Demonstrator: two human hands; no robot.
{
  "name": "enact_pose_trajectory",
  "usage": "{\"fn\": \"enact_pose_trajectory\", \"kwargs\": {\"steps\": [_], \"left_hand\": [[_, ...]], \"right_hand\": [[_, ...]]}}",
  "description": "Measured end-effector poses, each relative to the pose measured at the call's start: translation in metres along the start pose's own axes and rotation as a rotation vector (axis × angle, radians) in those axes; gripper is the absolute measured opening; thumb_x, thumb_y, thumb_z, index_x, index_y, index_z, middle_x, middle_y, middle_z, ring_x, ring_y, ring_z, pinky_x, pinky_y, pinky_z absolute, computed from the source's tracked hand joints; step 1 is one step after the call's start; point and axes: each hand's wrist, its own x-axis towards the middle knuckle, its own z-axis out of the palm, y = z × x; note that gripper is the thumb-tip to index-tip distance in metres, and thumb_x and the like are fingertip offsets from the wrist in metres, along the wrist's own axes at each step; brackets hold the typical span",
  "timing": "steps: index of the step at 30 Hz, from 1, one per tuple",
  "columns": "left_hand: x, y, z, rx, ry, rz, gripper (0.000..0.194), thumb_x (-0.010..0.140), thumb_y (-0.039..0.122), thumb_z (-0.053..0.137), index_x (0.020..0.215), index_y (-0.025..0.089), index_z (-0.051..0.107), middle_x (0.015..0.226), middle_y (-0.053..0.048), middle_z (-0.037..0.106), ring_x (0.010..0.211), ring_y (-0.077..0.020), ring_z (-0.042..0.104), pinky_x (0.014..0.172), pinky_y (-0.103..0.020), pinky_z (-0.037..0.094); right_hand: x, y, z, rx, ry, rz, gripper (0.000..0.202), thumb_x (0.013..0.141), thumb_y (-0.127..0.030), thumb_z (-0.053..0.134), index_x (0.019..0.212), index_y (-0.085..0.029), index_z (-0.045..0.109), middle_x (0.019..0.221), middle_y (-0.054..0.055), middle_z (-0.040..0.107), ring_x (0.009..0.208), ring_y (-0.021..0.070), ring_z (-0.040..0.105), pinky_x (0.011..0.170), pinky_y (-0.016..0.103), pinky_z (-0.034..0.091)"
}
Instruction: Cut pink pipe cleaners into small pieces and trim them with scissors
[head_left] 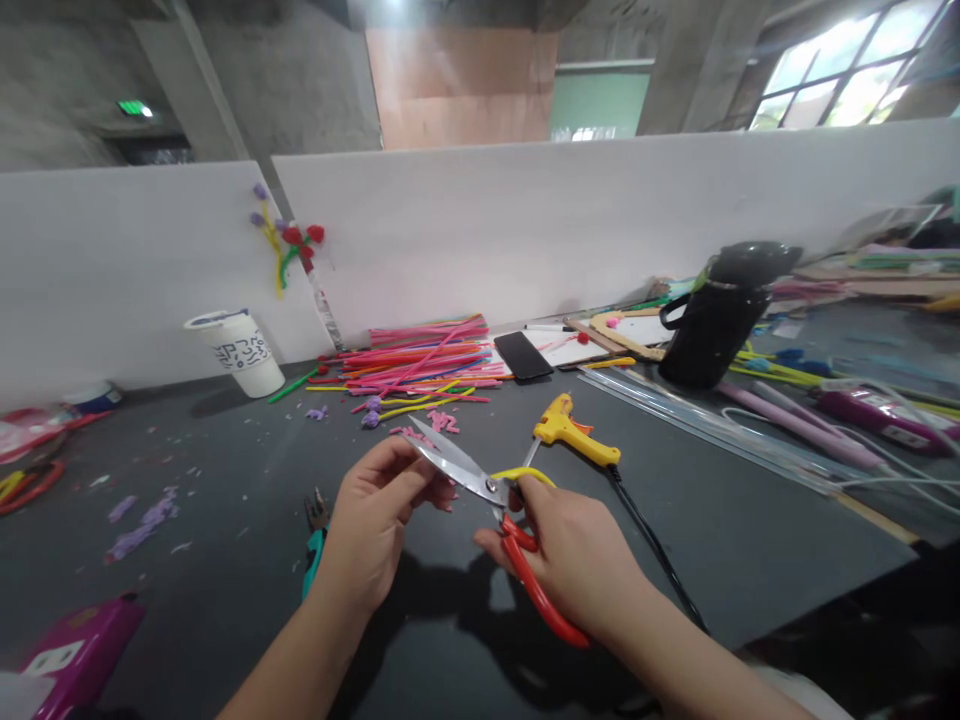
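Note:
My right hand (577,540) is closed around the red handles of a pair of scissors (457,470), whose blades point up and left. A yellow pipe cleaner (525,473) curves out beside the scissors' pivot, at my right fingers. My left hand (382,510) is closed, thumb against fingers, right by the blade tips. What it pinches, if anything, is hidden. Beyond the blades lie pink clippings (442,422) and purple-tipped yellow pipe-cleaner stems (420,405). Teal-handled pliers (313,550) lie partly behind my left wrist.
A yellow glue gun (574,432) trails a black cord on the right. Behind are bundled pipe cleaners (420,360), a phone (523,356), a white cup (244,355) and a black jug (716,320). Purple scraps (142,525) and a magenta device (86,655) lie left.

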Motion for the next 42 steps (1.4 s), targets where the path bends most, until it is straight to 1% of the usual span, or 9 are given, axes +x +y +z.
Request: {"fn": "enact_pose_trajectory", "kwargs": {"steps": [5, 10, 18, 23, 30, 36, 42], "left_hand": [[0.0, 0.0003, -0.0002, -0.038, 0.007, 0.003, 0.005, 0.068, 0.014, 0.058, 0.069, 0.018, 0.061, 0.06, 0.004, 0.059, 0.052, -0.0073, 0.053, 0.051, -0.018, 0.043], [0.0009, 0.0009, 0.0001, -0.067, 0.013, -0.005, 0.004, 0.068, 0.014, 0.059, 0.069, 0.017, 0.061, 0.06, 0.004, 0.059, 0.051, -0.0069, 0.054, 0.05, -0.018, 0.043], [0.0013, 0.0015, -0.0005, -0.062, 0.006, -0.006, 0.005, 0.069, 0.013, 0.058, 0.069, 0.017, 0.062, 0.058, 0.004, 0.059, 0.05, -0.0069, 0.054, 0.05, -0.018, 0.042], [0.0023, 0.0011, -0.0013, -0.056, -0.003, -0.02, 0.005, 0.069, 0.014, 0.058, 0.068, 0.017, 0.062, 0.057, 0.004, 0.059, 0.05, -0.0071, 0.054, 0.049, -0.017, 0.042], [0.0031, 0.0, -0.0027, -0.053, 0.006, -0.024, 0.004, 0.068, 0.014, 0.059, 0.069, 0.016, 0.062, 0.056, 0.003, 0.059, 0.049, -0.0078, 0.054, 0.049, -0.018, 0.042], [0.0027, 0.0005, -0.0044, -0.04, -0.023, 0.002, 0.006, 0.07, 0.013, 0.057, 0.07, 0.017, 0.062, 0.059, 0.003, 0.059, 0.051, -0.0073, 0.053, 0.051, -0.018, 0.042], [0.0038, 0.0009, -0.0054, 0.016, 0.001, 0.022, 0.003, 0.068, 0.015, 0.059, 0.069, 0.016, 0.062, 0.058, 0.003, 0.058, 0.052, -0.0086, 0.052, 0.052, -0.02, 0.042]], "right_hand": [[0.0002, -0.0019, 0.0006, -0.037, 0.035, -0.035, 0.039, 0.073, -0.055, 0.041, 0.076, -0.017, 0.049, 0.064, 0.003, 0.059, 0.054, 0.0169, 0.055, 0.048, 0.023, 0.027], [0.0001, -0.0028, 0.0008, -0.053, 0.025, -0.026, 0.04, 0.074, -0.056, 0.04, 0.074, -0.017, 0.048, 0.064, 0.003, 0.059, 0.053, 0.0167, 0.055, 0.047, 0.024, 0.027], [0.0007, -0.0016, 0.0016, -0.085, 0.066, -0.047, 0.04, 0.074, -0.056, 0.04, 0.071, -0.017, 0.048, 0.061, 0.003, 0.058, 0.052, 0.0163, 0.055, 0.046, 0.024, 0.025], [-0.0001, -0.0022, 0.0006, -0.11, 0.044, -0.04, 0.041, 0.075, -0.057, 0.038, 0.072, -0.017, 0.048, 0.06, 0.003, 0.059, 0.052, 0.017, 0.055, 0.046, 0.024, 0.024], [-0.0001, -0.0019, 0.0011, -0.128, 0.047, -0.034, 0.043, 0.075, -0.058, 0.036, 0.069, -0.017, 0.049, 0.059, 0.003, 0.059, 0.05, 0.0168, 0.055, 0.045, 0.024, 0.023], [0.0001, -0.0026, 0.0006, -0.154, 0.07, -0.033, 0.044, 0.075, -0.058, 0.036, 0.07, -0.017, 0.05, 0.056, 0.002, 0.058, 0.048, 0.0165, 0.054, 0.043, 0.024, 0.021], [0.0, 0.0006, -0.0031, -0.182, 0.132, -0.042, 0.044, 0.075, -0.059, 0.036, 0.065, -0.018, 0.05, 0.053, 0.002, 0.057, 0.046, 0.0152, 0.053, 0.044, 0.025, 0.02]]}}
